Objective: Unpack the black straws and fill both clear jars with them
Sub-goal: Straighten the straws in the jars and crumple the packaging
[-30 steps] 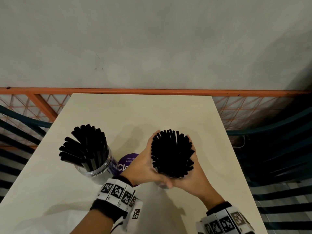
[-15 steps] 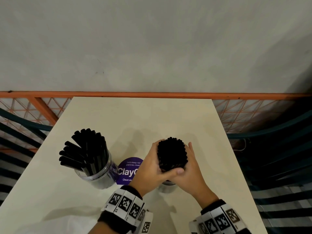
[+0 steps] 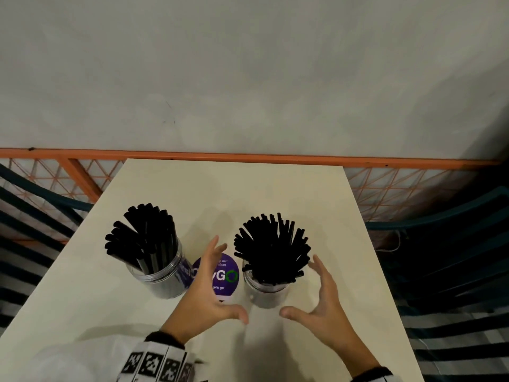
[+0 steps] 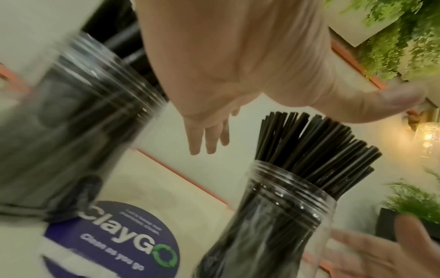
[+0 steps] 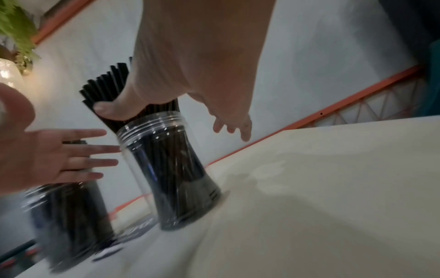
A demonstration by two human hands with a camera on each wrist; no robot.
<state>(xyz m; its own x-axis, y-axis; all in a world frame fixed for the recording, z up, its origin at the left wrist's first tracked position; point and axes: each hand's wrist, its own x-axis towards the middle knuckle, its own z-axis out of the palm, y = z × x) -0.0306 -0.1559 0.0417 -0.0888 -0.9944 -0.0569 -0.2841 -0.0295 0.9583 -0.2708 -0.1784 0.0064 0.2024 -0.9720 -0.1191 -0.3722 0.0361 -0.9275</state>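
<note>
Two clear jars stand on the cream table (image 3: 248, 194). The left jar (image 3: 162, 279) holds thick black straws (image 3: 143, 238). The right jar (image 3: 265, 295) holds thinner black straws (image 3: 272, 249) that fan outward above its rim. My left hand (image 3: 213, 288) hovers just left of the right jar, fingers spread and holding nothing. My right hand (image 3: 322, 299) hovers at its right side, equally spread and empty. Neither hand touches the jar in the head view. The left wrist view shows the right jar (image 4: 273, 216) and its straws (image 4: 314, 146). In the right wrist view it (image 5: 171, 169) stands below my thumb.
A round purple sticker (image 3: 223, 274) lies on the table between the jars. Something white (image 3: 68, 357) lies at the near left edge. An orange rail with mesh (image 3: 385, 162) runs behind the table. Dark striped seating (image 3: 454, 271) flanks both sides.
Both hands were clasped round the straw bundle over the right jar. They have let go and drawn apart, and the straws have spread out in the jar.
</note>
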